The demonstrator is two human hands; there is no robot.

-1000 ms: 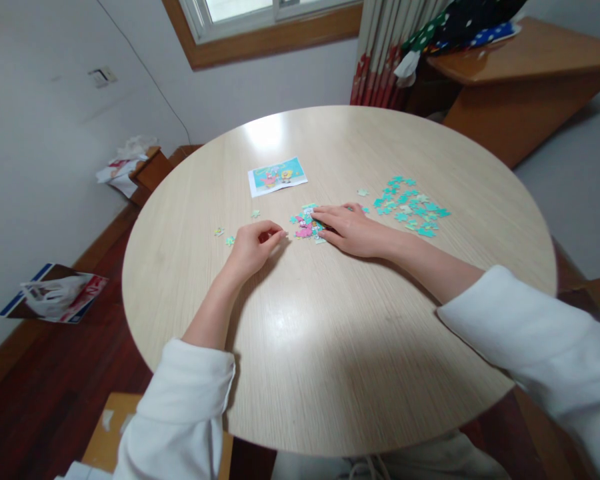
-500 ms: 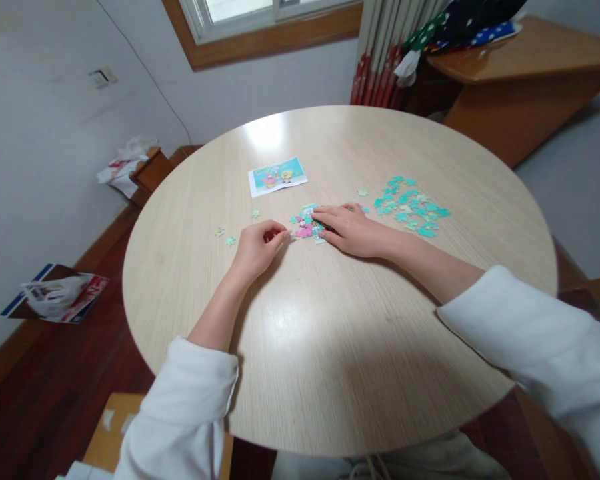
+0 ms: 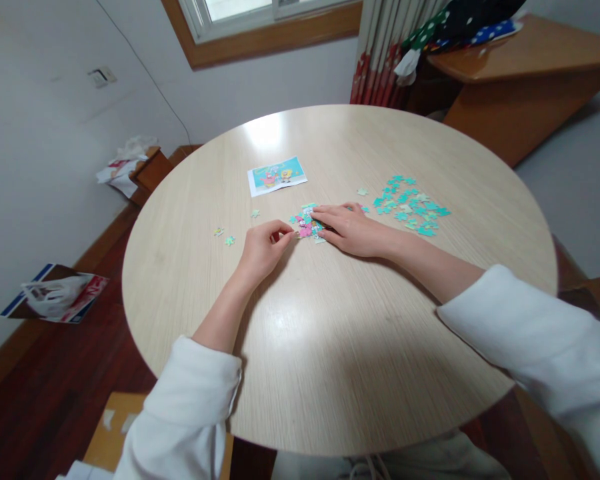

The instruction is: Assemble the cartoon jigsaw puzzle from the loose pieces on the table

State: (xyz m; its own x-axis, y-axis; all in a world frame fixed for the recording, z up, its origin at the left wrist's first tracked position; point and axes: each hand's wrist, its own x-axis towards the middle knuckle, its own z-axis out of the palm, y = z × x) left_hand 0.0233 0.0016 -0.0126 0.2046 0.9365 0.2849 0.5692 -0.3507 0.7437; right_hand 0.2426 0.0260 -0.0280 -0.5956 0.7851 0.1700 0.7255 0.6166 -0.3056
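Note:
A partly joined jigsaw puzzle (image 3: 305, 227), pink and turquoise, lies flat near the middle of the round table (image 3: 300, 373). My left hand (image 3: 266, 248) is at its left edge, thumb and forefinger pinched on a small jigsaw piece that is mostly hidden by the fingertips. Flat across the right part of the puzzle rests my right hand (image 3: 349, 229), its fingers stretched out and covering some of the joined pieces. Past the right fingers a bit of pink and turquoise shows.
Many loose turquoise pieces (image 3: 413, 205) spread to the right. A single pale piece (image 3: 363, 191) lies nearer the middle. On the left are a few stray pieces (image 3: 230, 241). Behind the puzzle lies a printed picture card (image 3: 278, 176) with pink and yellow cartoon figures.
My left hand has shifted slightly right, bringing its pinched fingertips up against the puzzle's left edge. My right hand stays in place on the puzzle.

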